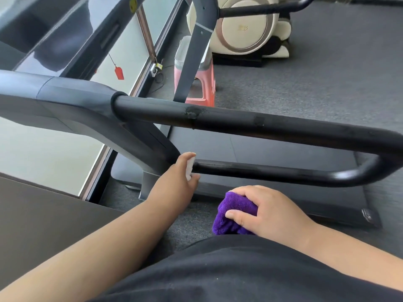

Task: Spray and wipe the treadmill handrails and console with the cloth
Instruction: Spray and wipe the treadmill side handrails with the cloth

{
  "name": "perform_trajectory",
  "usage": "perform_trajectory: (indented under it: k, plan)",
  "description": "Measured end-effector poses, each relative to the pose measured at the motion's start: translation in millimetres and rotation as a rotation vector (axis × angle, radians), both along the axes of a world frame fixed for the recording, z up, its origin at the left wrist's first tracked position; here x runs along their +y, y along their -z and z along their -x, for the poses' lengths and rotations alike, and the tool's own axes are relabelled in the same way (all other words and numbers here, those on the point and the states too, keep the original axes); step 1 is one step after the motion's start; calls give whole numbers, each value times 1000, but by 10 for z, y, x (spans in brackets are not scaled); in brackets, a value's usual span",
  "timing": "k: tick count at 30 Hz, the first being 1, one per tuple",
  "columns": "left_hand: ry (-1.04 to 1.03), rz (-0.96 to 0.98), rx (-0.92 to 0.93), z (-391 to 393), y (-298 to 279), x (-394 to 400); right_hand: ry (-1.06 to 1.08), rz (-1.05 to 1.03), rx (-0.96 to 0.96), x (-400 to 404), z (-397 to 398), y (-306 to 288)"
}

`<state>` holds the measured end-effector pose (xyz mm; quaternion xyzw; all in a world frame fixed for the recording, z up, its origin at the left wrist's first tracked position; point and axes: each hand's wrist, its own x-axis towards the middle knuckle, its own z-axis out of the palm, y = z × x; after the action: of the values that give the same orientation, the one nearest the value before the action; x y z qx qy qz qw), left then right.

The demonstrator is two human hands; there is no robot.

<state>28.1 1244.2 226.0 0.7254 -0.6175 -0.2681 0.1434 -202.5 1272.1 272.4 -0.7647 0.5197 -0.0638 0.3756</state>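
At far left a glossy dark console (54, 35) tilts upward, its smooth face mirroring a dim silhouette; no writing on it can be read. A yellow round sticker (133, 5) sits higher on the frame, its print too blurred to make out, and a red paper tag (119, 73) dangles on a thin string by the window. The left hand (176, 177) has its grip curled round a small white spray bottle (190, 165), mostly hidden, held just beside the lower bar of the handrail (261, 125), a matte black looped tube with a scuffed patch on its upper bar. A pink plastic stool (204, 92) stands behind. Farther right, the right hand (270, 212) pinches a plush purple cloth (231, 211), bunched, below the rail and apart from it, over grey carpet (305, 83). A cream round-cased machine (246, 25) bears a faint unreadable mark.
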Motion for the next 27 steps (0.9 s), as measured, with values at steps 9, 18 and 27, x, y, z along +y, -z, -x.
perform_trajectory:
  k: [9, 18, 27]
  plan:
    - [36, 11, 142, 377, -20, 281, 358, -16, -193, 155, 469, 37]
    - [451, 208, 202, 1181, -641, 321, 545, 211, -601, 384, 1156, -252]
    - [388, 394, 229, 1803, -947, 337, 884, 774, -858, 341, 1967, -764]
